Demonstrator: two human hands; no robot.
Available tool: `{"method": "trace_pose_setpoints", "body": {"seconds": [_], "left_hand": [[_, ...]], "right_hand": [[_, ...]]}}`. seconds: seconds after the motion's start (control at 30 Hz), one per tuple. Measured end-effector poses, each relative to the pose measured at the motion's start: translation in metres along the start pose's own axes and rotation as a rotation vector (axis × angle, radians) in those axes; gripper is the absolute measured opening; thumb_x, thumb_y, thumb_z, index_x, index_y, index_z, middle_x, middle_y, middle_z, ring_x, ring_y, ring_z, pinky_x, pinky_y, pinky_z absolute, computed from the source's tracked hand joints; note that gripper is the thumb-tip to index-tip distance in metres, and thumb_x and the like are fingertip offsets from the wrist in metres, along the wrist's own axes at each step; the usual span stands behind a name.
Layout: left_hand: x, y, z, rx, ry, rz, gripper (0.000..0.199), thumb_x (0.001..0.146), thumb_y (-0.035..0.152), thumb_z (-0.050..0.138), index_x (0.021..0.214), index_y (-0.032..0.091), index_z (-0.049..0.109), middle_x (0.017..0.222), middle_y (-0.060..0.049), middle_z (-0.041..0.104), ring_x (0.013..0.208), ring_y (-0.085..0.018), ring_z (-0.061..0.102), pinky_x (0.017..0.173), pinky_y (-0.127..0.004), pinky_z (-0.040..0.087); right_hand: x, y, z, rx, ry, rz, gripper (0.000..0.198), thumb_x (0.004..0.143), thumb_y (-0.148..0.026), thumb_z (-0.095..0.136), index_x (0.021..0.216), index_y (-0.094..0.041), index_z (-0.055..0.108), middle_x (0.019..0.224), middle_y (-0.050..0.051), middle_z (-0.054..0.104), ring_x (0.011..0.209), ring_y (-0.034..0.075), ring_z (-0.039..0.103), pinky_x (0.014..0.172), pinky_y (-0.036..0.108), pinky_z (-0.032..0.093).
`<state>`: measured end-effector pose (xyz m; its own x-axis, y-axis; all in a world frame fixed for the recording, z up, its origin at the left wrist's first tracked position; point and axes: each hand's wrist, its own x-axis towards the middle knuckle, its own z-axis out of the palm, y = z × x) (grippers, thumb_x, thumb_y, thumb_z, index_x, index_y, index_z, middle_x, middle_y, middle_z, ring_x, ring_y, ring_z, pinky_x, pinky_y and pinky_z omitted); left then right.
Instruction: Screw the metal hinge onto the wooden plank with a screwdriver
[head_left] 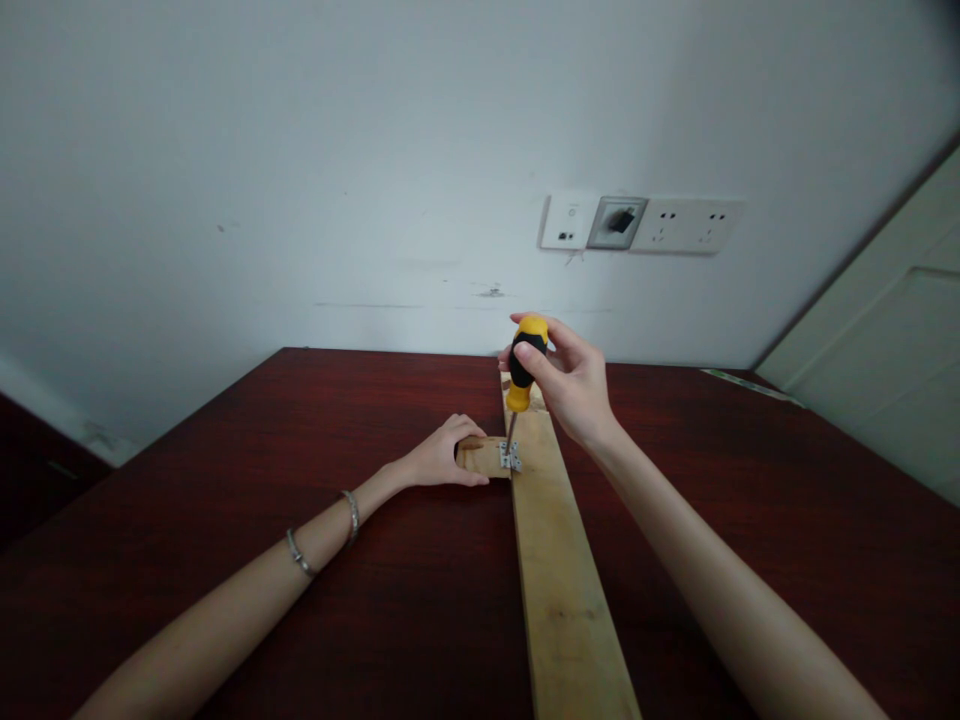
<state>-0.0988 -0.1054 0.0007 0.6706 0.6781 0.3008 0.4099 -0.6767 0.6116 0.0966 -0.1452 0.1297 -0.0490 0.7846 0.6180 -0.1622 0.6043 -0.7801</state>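
Right grip pinches the screwdriver, pointing down at the hinge; left grip pinches the block beside the plank.

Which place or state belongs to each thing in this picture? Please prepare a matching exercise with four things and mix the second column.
Things
1. screwdriver
2. metal hinge
3. short wooden piece
4. long board

Places or states
A. gripped between the thumb and fingers of the left hand
B. running to the bottom edge of the picture
C. yellow and black, held in the right hand
D. across the seam between two wooden parts

Pairs: 1-C, 2-D, 3-A, 4-B
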Motion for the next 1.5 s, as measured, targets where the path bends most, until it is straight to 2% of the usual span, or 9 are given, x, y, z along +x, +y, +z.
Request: {"method": "trace_pose_setpoints", "body": {"seconds": [0.17, 0.3, 0.5, 0.8, 1.27, 1.5], "left_hand": [[0.0, -0.001, 0.0, 0.002, -0.007, 0.006, 0.059, 0.062, 0.046, 0.082, 0.108, 0.016, 0.058, 0.104, -0.006, 0.052, 0.101, -0.022, 0.05, 0.093, -0.039, 0.044], [0.001, 0.001, -0.001, -0.003, -0.007, -0.001, 0.059, 0.062, 0.045, 0.082, 0.107, 0.016, 0.058, 0.105, -0.007, 0.052, 0.102, -0.022, 0.05, 0.094, -0.039, 0.044], [0.001, 0.002, -0.001, -0.006, -0.006, -0.002, 0.059, 0.061, 0.044, 0.083, 0.107, 0.016, 0.059, 0.105, -0.007, 0.052, 0.101, -0.023, 0.05, 0.093, -0.039, 0.045], [0.001, 0.002, -0.001, -0.004, -0.004, 0.002, 0.058, 0.061, 0.045, 0.082, 0.107, 0.016, 0.06, 0.104, -0.007, 0.053, 0.101, -0.023, 0.051, 0.094, -0.04, 0.044], [0.0, 0.002, -0.001, 0.005, 0.0, 0.005, 0.059, 0.062, 0.045, 0.082, 0.108, 0.016, 0.059, 0.106, -0.006, 0.053, 0.102, -0.022, 0.051, 0.094, -0.039, 0.045], [0.001, 0.004, -0.001, 0.012, -0.006, 0.003, 0.06, 0.062, 0.046, 0.082, 0.108, 0.015, 0.059, 0.105, -0.007, 0.053, 0.101, -0.022, 0.05, 0.092, -0.038, 0.045]], "right_hand": [[0.004, 0.01, -0.004, -0.039, 0.085, -0.045, 0.036, 0.076, -0.041, 0.072, 0.104, -0.022, 0.062, 0.105, 0.005, 0.06, 0.077, 0.013, 0.066, 0.076, 0.033, 0.058], [0.006, 0.02, -0.006, -0.086, 0.116, -0.043, 0.036, 0.077, -0.044, 0.07, 0.104, -0.023, 0.061, 0.102, 0.004, 0.061, 0.077, 0.013, 0.065, 0.076, 0.034, 0.057], [0.006, 0.026, -0.007, -0.096, 0.121, -0.025, 0.037, 0.076, -0.046, 0.07, 0.104, -0.023, 0.061, 0.098, 0.004, 0.062, 0.076, 0.014, 0.065, 0.074, 0.034, 0.057], [0.006, 0.018, -0.008, -0.132, 0.101, -0.052, 0.039, 0.079, -0.047, 0.067, 0.108, -0.023, 0.06, 0.104, 0.006, 0.061, 0.078, 0.015, 0.066, 0.073, 0.033, 0.057], [0.005, 0.022, -0.006, -0.122, 0.087, -0.035, 0.037, 0.077, -0.046, 0.069, 0.106, -0.023, 0.061, 0.102, 0.005, 0.063, 0.079, 0.016, 0.066, 0.08, 0.038, 0.057], [0.004, 0.023, -0.006, -0.116, 0.091, -0.021, 0.04, 0.076, -0.048, 0.069, 0.106, -0.023, 0.06, 0.096, 0.004, 0.063, 0.078, 0.016, 0.067, 0.078, 0.036, 0.057]]}}
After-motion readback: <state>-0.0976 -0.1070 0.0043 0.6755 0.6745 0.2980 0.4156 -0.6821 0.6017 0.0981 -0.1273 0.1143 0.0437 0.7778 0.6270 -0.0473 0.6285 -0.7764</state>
